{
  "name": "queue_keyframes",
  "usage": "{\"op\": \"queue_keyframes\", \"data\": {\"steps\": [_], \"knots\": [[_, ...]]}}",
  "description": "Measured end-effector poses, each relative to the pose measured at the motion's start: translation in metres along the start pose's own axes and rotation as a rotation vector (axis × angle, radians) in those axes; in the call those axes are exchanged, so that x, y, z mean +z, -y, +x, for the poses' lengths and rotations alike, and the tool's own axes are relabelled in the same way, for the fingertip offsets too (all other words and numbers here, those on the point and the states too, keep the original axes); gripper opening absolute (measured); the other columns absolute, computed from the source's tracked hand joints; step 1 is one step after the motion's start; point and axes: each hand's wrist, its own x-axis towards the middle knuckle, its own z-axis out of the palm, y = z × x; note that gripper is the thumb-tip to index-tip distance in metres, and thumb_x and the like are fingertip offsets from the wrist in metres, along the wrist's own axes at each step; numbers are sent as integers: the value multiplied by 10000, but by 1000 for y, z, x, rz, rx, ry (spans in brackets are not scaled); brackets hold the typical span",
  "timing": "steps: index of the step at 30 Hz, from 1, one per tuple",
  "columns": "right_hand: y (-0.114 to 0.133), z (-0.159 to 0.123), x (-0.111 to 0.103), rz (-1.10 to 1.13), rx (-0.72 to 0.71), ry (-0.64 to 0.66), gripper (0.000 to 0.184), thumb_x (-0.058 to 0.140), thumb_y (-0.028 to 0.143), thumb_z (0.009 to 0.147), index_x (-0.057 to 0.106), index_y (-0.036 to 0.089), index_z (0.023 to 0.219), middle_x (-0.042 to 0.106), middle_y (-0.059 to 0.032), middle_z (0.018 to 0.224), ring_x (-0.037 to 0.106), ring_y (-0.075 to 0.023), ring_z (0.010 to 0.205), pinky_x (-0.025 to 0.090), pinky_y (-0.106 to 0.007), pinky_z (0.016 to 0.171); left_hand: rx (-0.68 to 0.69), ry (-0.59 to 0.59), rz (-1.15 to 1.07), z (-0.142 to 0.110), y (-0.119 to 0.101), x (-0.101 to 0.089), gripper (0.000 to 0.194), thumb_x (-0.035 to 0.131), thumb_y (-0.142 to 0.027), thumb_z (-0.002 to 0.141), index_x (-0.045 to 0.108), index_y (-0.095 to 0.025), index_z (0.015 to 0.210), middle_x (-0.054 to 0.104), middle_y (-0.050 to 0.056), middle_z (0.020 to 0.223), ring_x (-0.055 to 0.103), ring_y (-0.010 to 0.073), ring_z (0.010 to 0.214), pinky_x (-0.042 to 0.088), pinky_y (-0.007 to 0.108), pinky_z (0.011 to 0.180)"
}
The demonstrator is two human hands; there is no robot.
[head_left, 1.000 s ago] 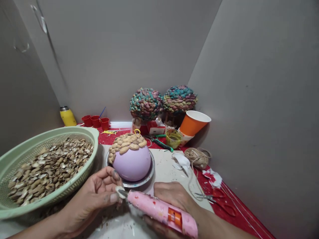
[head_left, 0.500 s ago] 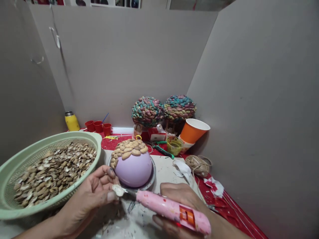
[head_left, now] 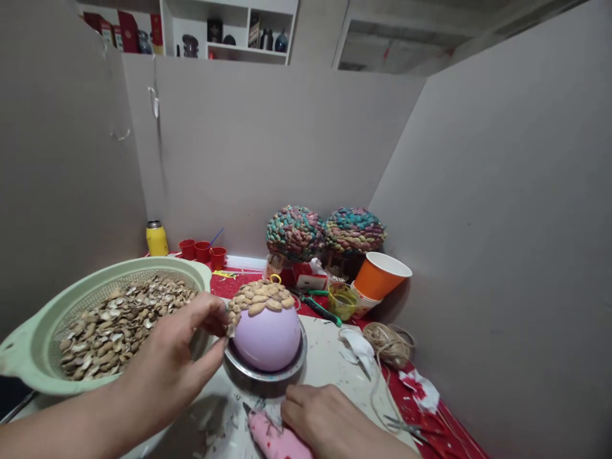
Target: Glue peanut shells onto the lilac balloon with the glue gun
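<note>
A lilac balloon (head_left: 266,338), its top covered with rows of peanut shells (head_left: 262,298), rests in a shallow metal bowl (head_left: 302,358). My left hand (head_left: 184,344) is at the balloon's left side, thumb and fingers closed around a peanut shell (head_left: 231,331) at the lower edge of the covered part; the fingers mostly hide it. Low in front of the bowl, my right hand (head_left: 329,417) is closed on a pink glue gun (head_left: 277,438). The gun's dark nozzle points up and left, close to the white board (head_left: 325,344).
To the left stands a green colander (head_left: 36,344) heaped with loose shells. Behind the bowl are two colourful shell-covered balls (head_left: 295,234), pliers (head_left: 325,311), a yellowish cup (head_left: 341,301) and an orange paper cup (head_left: 380,277). Twine (head_left: 388,344) and scissors (head_left: 406,428) lie right.
My left hand has moved the shell from the nozzle up to the balloon's left side. The glue gun has dropped lower and left with my right hand. The view has tilted up.
</note>
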Motion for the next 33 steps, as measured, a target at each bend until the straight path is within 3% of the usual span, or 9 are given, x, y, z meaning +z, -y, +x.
{"op": "queue_keyframes", "data": {"steps": [5,9,13,16,17,21,26,33], "knots": [[1,0,1,-71,-27,89,170,743,193,772,573,203,788,643,19,816,604,-163,662,289,-287,488,87,143,195,17,2,3,132,581,-91,795,559,-219,774,602,-4,713,543,159,639,382,261,610],[10,-15,-28,25,-11,52,177,735,129,760,587,213,807,652,19,872,614,-153,705,407,-238,564,75,191,286,30,7,7,150,520,-107,807,474,-226,728,531,-23,664,485,156,597,344,270,580],[12,-15,-57,174,-9,-353,247,702,185,798,591,223,1015,646,-42,1035,620,-204,924,494,-271,777,33,255,316,38,11,8,162,475,-86,786,417,-230,739,507,-26,692,473,161,625,343,278,592],[-1,8,-63,150,-56,-703,260,609,194,879,558,211,1133,582,-102,1204,543,-243,1124,457,-369,951,-1,283,301,40,14,7,165,482,-87,772,401,-228,744,516,-24,707,479,160,643,357,284,608],[-8,18,-62,122,-50,-759,297,600,221,892,546,208,1184,544,-122,1267,491,-268,1197,420,-427,1007,-16,286,296,40,15,7,169,485,-82,763,400,-227,746,519,-24,711,481,159,648,361,284,610],[-35,55,-58,121,33,-715,428,562,380,930,512,222,1324,405,-151,1435,347,-327,1332,331,-568,1072,-31,298,296,44,21,9,183,480,-58,726,415,-225,764,523,-30,718,486,155,656,367,282,609],[-57,69,-50,301,58,-533,477,514,478,945,513,241,1359,403,-144,1460,356,-312,1351,319,-565,1090,-33,302,296,47,22,11,183,490,-62,735,419,-227,770,526,-33,720,490,152,659,374,275,611],[-70,64,-34,553,30,-635,421,566,460,928,566,250,1293,499,-110,1392,402,-284,1332,328,-515,1100,-11,337,284,50,14,20,192,489,-67,761,401,-237,763,504,-37,698,469,150,626,359,272,594]]}}
